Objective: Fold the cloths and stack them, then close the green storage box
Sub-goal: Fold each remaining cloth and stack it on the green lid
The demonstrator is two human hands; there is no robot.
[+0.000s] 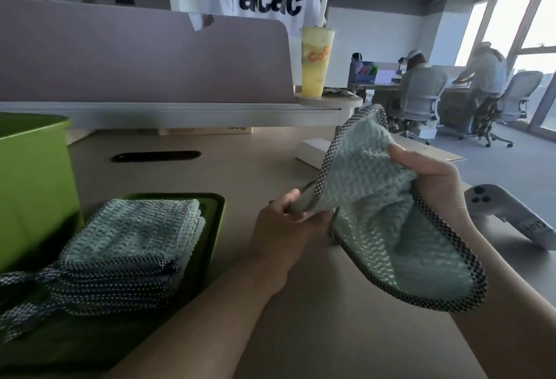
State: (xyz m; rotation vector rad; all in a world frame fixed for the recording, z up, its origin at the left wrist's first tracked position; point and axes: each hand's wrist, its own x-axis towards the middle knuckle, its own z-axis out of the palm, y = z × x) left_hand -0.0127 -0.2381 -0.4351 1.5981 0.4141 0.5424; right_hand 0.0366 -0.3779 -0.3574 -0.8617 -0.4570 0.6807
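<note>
Head view: a person holds a pale green cloth (370, 186) with checked trim above the counter (264, 174), right of centre. The left hand (288, 219) pinches its trim, fingers closed on the edge. The right hand (436, 183) grips the bunched far side, fingers curled round it. To the left, a stack (129, 237) of folded cloths lies on a green lid (217, 207), just beside the green box (33, 183). A yellow drink (316, 62) stands behind.
</note>
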